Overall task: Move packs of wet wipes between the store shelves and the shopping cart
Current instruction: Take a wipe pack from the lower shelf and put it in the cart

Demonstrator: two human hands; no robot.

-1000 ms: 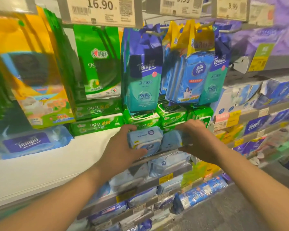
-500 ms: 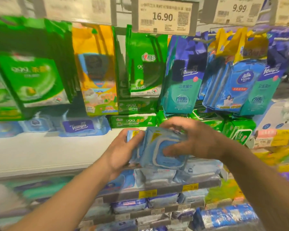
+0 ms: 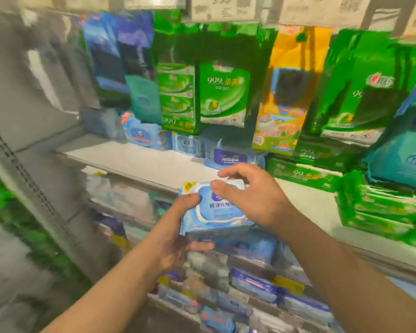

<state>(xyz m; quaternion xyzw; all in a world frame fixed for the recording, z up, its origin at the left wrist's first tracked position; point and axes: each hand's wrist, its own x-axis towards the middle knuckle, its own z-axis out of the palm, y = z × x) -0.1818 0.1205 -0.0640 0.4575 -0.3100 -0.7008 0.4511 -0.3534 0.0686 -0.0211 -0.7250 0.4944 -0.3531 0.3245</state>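
Store shelves (image 3: 154, 164) fill the frame, now swung rightward and blurred, with green packs hanging in the upper centre. Since a second ago the pale blue pack of wet wipes (image 3: 216, 210) has left its shelf row and sits at frame centre, gripped by the left hand (image 3: 178, 234) from below and the right hand (image 3: 252, 195) curled over its top. Judged from this, removal is complete and the cart, not in view, comes next.

both hands (image 3: 175, 231) (image 3: 252, 195) grip a blue wipes pack (image 3: 216, 212) before shelves (image 3: 154, 164).
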